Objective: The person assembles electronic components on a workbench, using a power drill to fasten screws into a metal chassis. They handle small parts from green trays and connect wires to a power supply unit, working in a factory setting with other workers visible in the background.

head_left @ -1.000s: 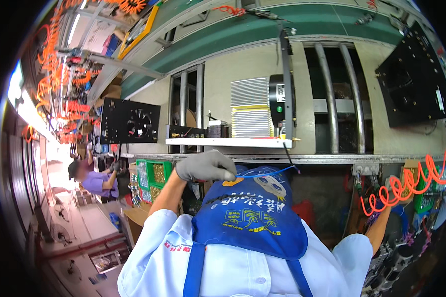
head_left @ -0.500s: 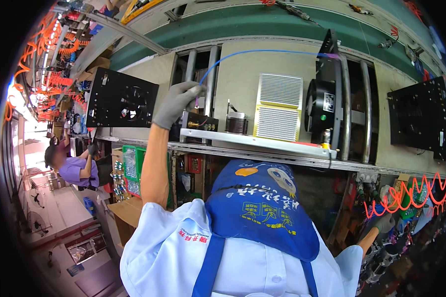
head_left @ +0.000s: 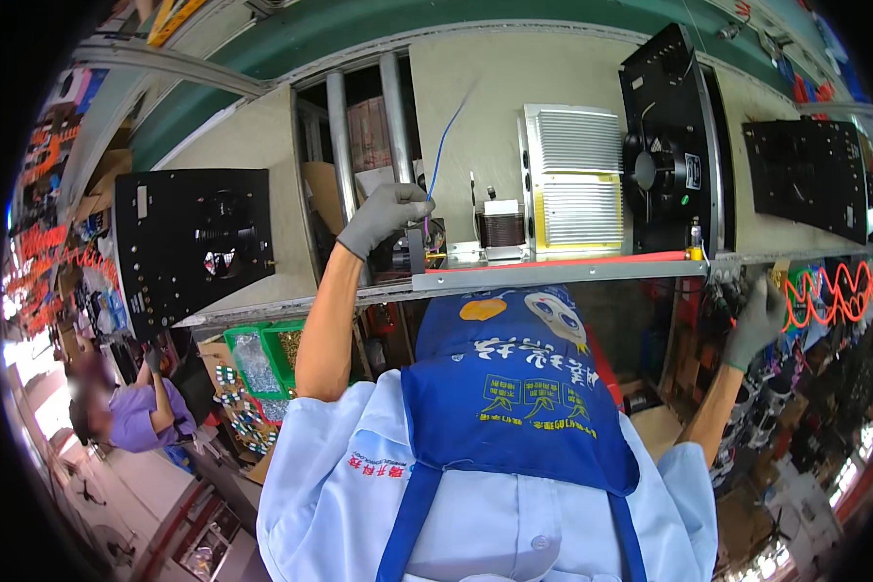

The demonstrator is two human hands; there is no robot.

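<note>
My left hand, in a grey glove, pinches a thin blue wire at the left end of an electrical unit. The wire rises from my fingers, its upper end blurred; a purple stretch shows below them. On the unit's metal chassis sit a small dark coil block, silver finned heat sinks and a black panel with a fan. A red strip runs along its front edge. My right hand, also gloved, is off the bench's near edge at right; its fingers are blurred.
Black fan panels stand on the bench at left and right. An orange coiled hose hangs beside my right hand. Metal rollers cross a gap in the bench. Green bins sit below, and a person in purple works at far left.
My right hand has come up from the lower right toward the bench edge. The blue wire, earlier arched across to the fan panel, now stands short above my left hand. The view has shifted.
</note>
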